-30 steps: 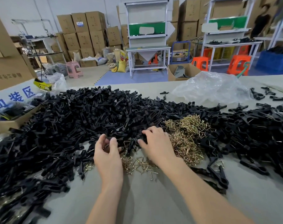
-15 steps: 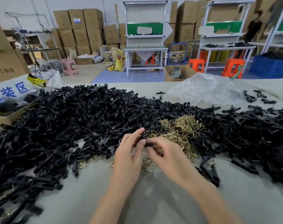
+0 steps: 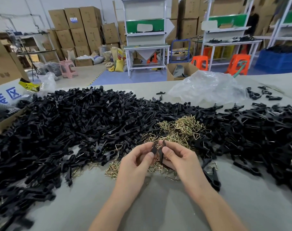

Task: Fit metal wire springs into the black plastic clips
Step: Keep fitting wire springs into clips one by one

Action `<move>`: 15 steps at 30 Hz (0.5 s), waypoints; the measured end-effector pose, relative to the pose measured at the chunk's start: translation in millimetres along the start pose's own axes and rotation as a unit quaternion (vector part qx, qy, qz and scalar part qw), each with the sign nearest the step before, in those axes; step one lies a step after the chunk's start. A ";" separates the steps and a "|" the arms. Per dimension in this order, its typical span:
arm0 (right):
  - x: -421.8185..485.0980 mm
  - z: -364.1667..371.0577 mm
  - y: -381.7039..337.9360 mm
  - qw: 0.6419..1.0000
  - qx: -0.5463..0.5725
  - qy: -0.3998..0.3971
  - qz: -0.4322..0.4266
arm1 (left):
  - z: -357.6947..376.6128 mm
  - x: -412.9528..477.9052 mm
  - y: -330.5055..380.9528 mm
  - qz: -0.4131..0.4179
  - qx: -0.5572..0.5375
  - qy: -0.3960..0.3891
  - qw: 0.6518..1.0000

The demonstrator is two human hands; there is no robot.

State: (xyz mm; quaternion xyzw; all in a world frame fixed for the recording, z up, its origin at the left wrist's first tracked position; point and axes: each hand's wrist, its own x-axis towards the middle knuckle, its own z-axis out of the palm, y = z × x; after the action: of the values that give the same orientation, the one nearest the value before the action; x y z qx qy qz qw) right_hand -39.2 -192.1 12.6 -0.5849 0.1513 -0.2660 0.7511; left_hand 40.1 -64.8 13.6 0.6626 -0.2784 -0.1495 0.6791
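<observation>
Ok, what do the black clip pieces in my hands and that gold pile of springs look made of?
Clip pieces: probably moulded plastic, matte black, dull with no glint. Springs: bent metal wire, seemingly brass-coloured plating, judging by its bright shine.

Bright, even light from above, with soft, faint shadows under the forearms (image 3: 213, 209) on the grey bench (image 3: 167, 202). Mild glare on the clear plastic bag (image 3: 207, 87). Strong wide-angle bending at the edges — slightly soft throughout, blurrier toward the corners.
</observation>
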 end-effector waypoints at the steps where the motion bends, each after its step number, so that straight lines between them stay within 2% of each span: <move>1: 1.4 -0.1 1.1 1.000 0.000 0.000 0.006 | 0.1 0.0 -0.8 -0.001 0.005 0.002 1.000; 11: -1.4 -0.5 3.3 1.000 0.007 -0.004 0.004 | 1.4 -2.0 -1.0 -0.019 0.033 0.013 0.999; 15: -2.8 -3.4 2.1 1.000 0.005 -0.021 -0.010 | 0.9 -3.5 0.1 0.016 0.070 0.016 0.997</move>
State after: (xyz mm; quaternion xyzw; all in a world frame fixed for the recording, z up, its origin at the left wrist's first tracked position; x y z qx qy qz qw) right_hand -42.9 -192.9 9.4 -0.5878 0.1284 -0.2618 0.7546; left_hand 36.7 -63.6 13.0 0.7060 -0.2879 -0.1079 0.6380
